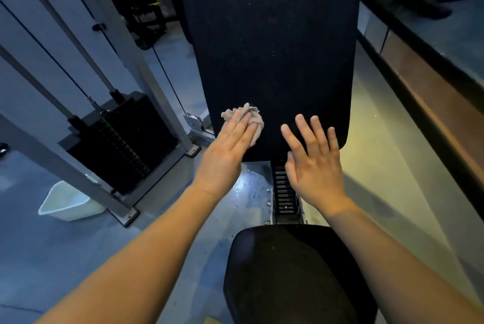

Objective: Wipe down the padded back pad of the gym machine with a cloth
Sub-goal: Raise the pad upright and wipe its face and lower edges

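The black padded back pad [272, 43] of the gym machine stands upright in front of me, filling the upper middle of the view. A crumpled beige cloth [252, 117] lies against the pad's lower left part. My left hand [227, 151] presses the cloth flat onto the pad with straight fingers. My right hand [313, 161] is spread open over the pad's lower right corner, fingers straight; whether it touches the pad I cannot tell.
The black seat pad [293, 274] is below my arms, with a toothed adjustment rail [284, 190] between seat and back. A weight stack [123, 140] with cables and grey frame posts stands at the left. A white bin [68, 203] sits on the floor at lower left.
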`<state>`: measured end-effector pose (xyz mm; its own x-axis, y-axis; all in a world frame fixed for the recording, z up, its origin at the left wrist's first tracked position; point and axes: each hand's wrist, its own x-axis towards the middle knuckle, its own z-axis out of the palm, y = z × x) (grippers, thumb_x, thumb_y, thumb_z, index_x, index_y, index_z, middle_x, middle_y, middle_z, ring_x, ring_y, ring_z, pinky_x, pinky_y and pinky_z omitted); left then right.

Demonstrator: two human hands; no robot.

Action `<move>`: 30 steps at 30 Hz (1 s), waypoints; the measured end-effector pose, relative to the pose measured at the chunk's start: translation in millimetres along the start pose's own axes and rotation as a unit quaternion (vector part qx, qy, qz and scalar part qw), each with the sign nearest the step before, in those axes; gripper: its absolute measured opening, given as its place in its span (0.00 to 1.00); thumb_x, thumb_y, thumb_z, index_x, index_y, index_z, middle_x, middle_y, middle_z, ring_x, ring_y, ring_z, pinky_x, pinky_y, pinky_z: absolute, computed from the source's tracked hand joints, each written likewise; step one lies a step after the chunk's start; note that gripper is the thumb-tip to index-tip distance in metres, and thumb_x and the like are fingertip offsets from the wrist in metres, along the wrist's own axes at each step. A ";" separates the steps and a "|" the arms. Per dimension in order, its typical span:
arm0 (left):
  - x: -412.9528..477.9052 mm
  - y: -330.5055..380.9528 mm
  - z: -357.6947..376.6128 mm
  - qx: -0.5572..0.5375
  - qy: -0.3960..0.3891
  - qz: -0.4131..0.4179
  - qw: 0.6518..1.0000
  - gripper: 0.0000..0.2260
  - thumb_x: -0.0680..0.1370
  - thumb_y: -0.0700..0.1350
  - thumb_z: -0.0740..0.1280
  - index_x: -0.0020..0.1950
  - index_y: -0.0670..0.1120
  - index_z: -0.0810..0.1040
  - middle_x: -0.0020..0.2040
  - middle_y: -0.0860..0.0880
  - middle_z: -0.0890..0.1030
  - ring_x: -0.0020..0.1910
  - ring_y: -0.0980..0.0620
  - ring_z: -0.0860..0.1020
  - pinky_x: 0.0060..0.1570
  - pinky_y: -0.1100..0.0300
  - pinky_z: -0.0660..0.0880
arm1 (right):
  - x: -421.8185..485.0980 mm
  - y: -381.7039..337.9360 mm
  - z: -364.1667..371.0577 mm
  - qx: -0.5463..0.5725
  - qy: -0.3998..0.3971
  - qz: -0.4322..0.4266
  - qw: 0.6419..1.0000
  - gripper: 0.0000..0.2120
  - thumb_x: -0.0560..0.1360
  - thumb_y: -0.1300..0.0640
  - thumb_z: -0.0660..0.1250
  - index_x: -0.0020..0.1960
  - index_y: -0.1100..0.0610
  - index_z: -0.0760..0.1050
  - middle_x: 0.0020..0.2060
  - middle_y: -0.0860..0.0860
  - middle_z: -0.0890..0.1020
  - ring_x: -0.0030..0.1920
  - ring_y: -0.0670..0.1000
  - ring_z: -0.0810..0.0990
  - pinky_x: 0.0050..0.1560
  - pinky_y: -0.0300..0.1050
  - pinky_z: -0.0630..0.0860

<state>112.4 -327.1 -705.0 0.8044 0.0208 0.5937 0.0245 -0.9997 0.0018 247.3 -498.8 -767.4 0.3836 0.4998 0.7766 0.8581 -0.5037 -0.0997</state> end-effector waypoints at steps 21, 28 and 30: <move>121.3 10.1 -47.7 0.125 0.035 0.081 0.988 0.26 0.77 0.29 0.59 0.75 0.38 0.68 0.77 0.38 0.65 0.78 0.37 0.60 0.77 0.40 0.54 | -1.3 11.2 -22.3 0.052 -0.052 -0.022 0.997 0.30 0.78 0.57 0.66 0.79 0.51 0.66 0.81 0.54 0.61 0.82 0.56 0.54 0.81 0.60 0.53; 96.9 41.5 -10.6 0.082 0.043 0.103 0.990 0.27 0.76 0.27 0.58 0.76 0.34 0.65 0.77 0.34 0.63 0.78 0.35 0.60 0.76 0.38 0.57 | -4.4 26.6 -31.5 0.131 -0.021 -0.013 0.991 0.23 0.72 0.66 0.64 0.67 0.60 0.78 0.72 0.57 0.69 0.76 0.61 0.67 0.74 0.59 0.69; 51.8 48.6 5.8 0.088 -0.019 0.128 0.988 0.26 0.76 0.29 0.56 0.76 0.35 0.66 0.77 0.36 0.64 0.78 0.37 0.60 0.78 0.43 0.53 | -5.4 28.7 -35.2 0.141 -0.020 -0.007 0.990 0.21 0.72 0.66 0.63 0.64 0.61 0.79 0.70 0.56 0.70 0.74 0.61 0.69 0.71 0.58 0.72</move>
<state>158.6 -374.5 -678.8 0.8197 -0.2285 0.5253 -0.0821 -0.9544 -0.2871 257.8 -540.8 -752.5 0.3800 0.5356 0.7542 0.9222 -0.2830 -0.2637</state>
